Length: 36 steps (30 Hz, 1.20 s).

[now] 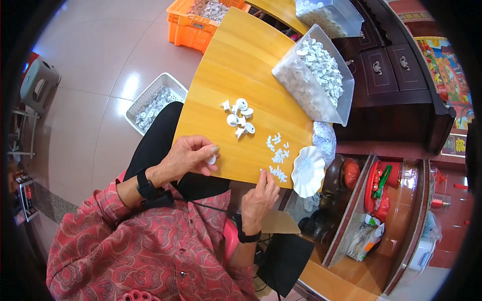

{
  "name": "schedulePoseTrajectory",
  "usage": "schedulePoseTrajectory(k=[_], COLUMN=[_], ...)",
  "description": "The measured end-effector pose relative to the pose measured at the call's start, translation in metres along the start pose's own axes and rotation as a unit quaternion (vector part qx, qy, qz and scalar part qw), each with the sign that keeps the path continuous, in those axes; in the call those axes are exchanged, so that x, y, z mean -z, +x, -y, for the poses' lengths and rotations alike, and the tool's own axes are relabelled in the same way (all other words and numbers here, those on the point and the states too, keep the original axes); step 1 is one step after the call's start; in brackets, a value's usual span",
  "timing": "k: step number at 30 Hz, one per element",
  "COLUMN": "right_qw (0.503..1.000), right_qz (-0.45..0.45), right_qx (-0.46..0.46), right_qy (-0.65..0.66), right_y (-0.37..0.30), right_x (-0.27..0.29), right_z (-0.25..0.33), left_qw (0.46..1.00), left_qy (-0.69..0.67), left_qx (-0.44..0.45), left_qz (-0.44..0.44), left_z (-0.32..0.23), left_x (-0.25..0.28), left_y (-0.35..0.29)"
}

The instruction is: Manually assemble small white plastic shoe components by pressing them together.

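Note:
My left hand (192, 154) is closed at the table's near edge, thumb and fingers around a round white plastic piece (211, 159). To its right, my right hand (259, 198) pinches a tiny white plastic part (261, 170) at the fingertips. Small white parts (278, 156) lie scattered on the yellow wooden table (236, 60), just beyond the right fingertips. Farther in, a loose group of round white plastic pieces with stems (241, 119) rests on the wood. A white scalloped dish (308, 173) sits at the right edge of the table.
A clear plastic bin (293, 83) full of white pieces stands at the table's right side, near a dark cabinet (381, 70). On the floor at left are a white basket (131, 113) and an orange crate (188, 32). Open shelving (346, 236) is at lower right.

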State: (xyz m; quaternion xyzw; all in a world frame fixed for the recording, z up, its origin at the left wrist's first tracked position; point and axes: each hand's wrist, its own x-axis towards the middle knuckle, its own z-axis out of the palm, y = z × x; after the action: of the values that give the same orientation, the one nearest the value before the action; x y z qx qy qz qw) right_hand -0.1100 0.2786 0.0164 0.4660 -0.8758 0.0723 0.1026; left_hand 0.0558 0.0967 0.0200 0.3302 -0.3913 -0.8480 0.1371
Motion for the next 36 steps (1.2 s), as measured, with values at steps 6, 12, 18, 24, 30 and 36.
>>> schedulePoseTrajectory(k=[6, 12, 18, 24, 30, 36], right_qw=[0.997, 0.992, 0.977, 0.887, 0.899, 0.893], right_qz=[-0.056, -0.086, -0.087, -0.022, 0.001, -0.006], right_qx=[0.011, 0.027, -0.037, -0.184, -0.166, -0.182], right_qy=[0.045, 0.09, 0.193, 0.422, 0.406, 0.411], right_y=[-0.005, -0.012, -0.012, -0.001, 0.013, 0.02], right_x=[-0.011, -0.014, -0.004, -0.004, -0.004, -0.008], right_z=[-0.009, -0.016, 0.003, 0.024, 0.036, 0.039], left_qw=[0.996, 0.995, 0.998, 0.998, 0.997, 0.995], left_qy=[-0.03, -0.008, -0.022, -0.032, -0.043, -0.031], left_qx=[-0.071, -0.093, -0.054, -0.033, -0.05, -0.068], left_qz=[0.035, 0.03, 0.033, 0.043, 0.048, 0.059], left_z=[0.006, 0.01, 0.01, 0.006, 0.004, 0.005], left_x=[0.005, 0.005, 0.006, 0.006, 0.007, 0.01], left_y=[0.001, 0.003, 0.001, 0.0, 0.0, 0.001])
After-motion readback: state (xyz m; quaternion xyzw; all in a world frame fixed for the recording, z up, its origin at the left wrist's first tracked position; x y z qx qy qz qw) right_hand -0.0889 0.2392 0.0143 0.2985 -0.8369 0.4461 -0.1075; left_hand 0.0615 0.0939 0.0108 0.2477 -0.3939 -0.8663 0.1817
